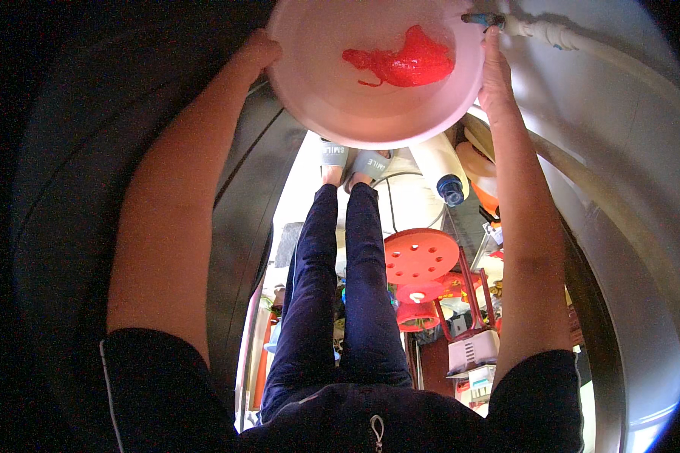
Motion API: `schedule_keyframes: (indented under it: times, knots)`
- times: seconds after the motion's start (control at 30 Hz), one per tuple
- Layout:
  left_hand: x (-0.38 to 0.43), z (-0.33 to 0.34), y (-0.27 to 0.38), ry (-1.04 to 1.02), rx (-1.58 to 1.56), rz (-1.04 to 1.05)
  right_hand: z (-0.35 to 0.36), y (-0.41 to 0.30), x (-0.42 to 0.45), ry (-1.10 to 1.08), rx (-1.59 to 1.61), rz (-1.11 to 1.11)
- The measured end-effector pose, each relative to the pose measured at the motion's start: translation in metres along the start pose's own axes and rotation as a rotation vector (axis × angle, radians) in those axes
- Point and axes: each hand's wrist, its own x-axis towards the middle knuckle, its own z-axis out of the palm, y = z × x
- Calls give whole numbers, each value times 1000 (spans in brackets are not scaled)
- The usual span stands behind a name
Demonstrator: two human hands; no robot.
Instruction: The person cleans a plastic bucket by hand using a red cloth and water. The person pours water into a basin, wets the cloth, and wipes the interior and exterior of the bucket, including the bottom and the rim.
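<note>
Both my hands hold a pale round plastic basin out at the top of the view. My left hand grips the rim on the picture's left side. On the opposite side, my right hand clasps the rim with the thumb lying along it. Inside the basin lies a crumpled, shiny red plastic bag, seemingly in water. Just beyond my right thumb is a blue-ended fitting joined to a white wrapped hose or pipe. The fingers under the basin are partly hidden.
Below the basin stands a white bottle or cylinder with a dark blue cap. A red round stool with holes, a white plastic basket and mixed household items lie behind my legs. Dark panels flank the left; a pale curved surface flanks the right.
</note>
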Motion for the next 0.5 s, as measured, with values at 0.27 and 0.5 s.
schedule_keyframes:
  times: [0.27, 0.5]
  knots:
    - [-18, 14, 27, 74, -71, 6, -11, -3, 3, -82, -1, -47]
    - [10, 23, -14, 17, -40, -25, -13, 0, 3, -103, 23, -3]
